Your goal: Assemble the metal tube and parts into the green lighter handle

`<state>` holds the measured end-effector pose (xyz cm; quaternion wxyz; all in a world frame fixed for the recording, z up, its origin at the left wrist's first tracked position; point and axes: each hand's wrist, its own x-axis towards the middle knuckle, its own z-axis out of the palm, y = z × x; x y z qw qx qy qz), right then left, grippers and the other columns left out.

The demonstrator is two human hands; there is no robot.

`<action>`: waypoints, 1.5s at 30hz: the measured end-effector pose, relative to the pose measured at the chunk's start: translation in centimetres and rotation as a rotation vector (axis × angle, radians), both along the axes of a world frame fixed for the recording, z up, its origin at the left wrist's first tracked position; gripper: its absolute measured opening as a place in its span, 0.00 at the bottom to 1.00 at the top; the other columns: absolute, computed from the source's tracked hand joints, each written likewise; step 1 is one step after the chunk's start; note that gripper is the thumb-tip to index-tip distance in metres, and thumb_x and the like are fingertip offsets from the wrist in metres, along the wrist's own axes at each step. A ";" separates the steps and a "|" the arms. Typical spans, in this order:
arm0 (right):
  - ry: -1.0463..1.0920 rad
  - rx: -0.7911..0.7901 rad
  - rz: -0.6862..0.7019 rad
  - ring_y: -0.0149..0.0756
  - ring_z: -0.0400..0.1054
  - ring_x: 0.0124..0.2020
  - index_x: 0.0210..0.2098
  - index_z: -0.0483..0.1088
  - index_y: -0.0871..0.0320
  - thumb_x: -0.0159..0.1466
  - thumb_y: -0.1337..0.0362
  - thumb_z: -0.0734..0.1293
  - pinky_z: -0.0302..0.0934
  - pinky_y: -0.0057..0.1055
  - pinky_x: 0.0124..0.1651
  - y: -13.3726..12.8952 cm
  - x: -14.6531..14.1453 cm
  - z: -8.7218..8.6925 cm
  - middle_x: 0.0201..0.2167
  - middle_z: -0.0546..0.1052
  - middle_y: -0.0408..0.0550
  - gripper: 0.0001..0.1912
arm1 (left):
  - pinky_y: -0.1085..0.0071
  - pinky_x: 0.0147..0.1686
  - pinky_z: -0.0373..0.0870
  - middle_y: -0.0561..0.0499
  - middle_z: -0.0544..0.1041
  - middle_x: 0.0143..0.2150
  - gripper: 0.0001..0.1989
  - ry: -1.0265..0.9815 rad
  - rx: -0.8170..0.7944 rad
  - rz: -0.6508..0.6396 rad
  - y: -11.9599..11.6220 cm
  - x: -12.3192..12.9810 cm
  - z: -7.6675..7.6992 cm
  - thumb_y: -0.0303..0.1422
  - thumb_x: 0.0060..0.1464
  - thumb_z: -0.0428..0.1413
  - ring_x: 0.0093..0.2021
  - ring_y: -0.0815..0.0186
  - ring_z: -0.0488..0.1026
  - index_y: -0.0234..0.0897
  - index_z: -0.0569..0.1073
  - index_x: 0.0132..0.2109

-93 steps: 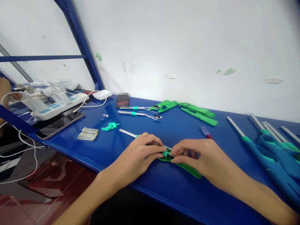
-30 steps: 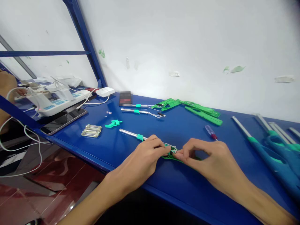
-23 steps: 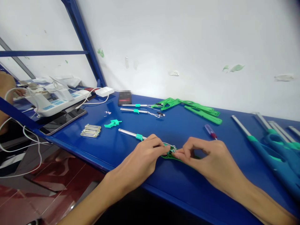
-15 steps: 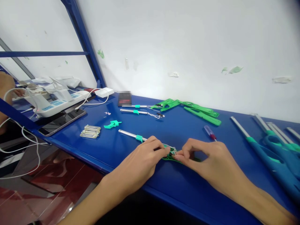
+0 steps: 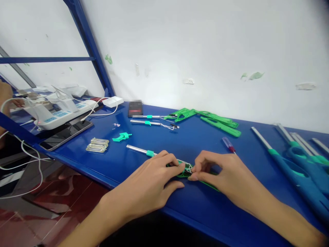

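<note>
- Left hand (image 5: 151,181): thumb apart, fingers on the green shell (image 5: 183,175), apparently steadying it.
- Right hand (image 5: 223,168): fingertips close together at the white wires (image 5: 189,168); grip cannot be told.
- Worktop (image 5: 159,137): bears the green shell under both hands, presumably for firmness.

On the left I see a phone (image 5: 67,135) lying flat on the blue table (image 5: 113,166), next to a long white power strip (image 5: 72,112). A white cord (image 5: 39,171) hangs down. A small white box (image 5: 113,101) sits near the blue post (image 5: 89,44). The white wall (image 5: 192,44) has green spots (image 5: 256,75). The floor (image 5: 77,195) is red.
</note>
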<state>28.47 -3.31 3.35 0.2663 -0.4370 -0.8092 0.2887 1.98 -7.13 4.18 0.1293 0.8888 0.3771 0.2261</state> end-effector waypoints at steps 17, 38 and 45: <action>0.087 -0.188 0.091 0.38 0.77 0.38 0.46 0.82 0.53 0.75 0.55 0.79 0.76 0.39 0.46 0.3 0.2 -0.3 0.37 0.83 0.41 0.09 | 0.51 0.55 0.83 0.43 0.83 0.57 0.10 -0.025 0.155 0.025 0.5 -0.3 -1.7 0.26 0.80 0.60 0.54 0.52 0.81 0.39 0.85 0.60; 0.069 -0.132 0.058 0.39 0.79 0.37 0.53 0.86 0.46 0.72 0.55 0.76 0.75 0.33 0.43 0.2 0.1 0.2 0.37 0.87 0.42 0.11 | 0.55 0.61 0.87 0.59 0.94 0.55 0.54 -0.204 0.130 0.295 -0.2 0.1 -2.7 0.29 0.63 0.79 0.57 0.55 0.88 0.56 0.58 0.84; -0.013 -0.019 0.162 0.37 0.77 0.37 0.59 0.89 0.35 0.80 0.55 0.73 0.71 0.32 0.41 0.1 0.4 0.3 0.42 0.84 0.42 0.13 | 0.50 0.59 0.86 0.57 0.94 0.55 0.56 -0.235 0.041 0.305 0.3 -0.1 -2.8 0.32 0.62 0.80 0.57 0.51 0.88 0.58 0.58 0.85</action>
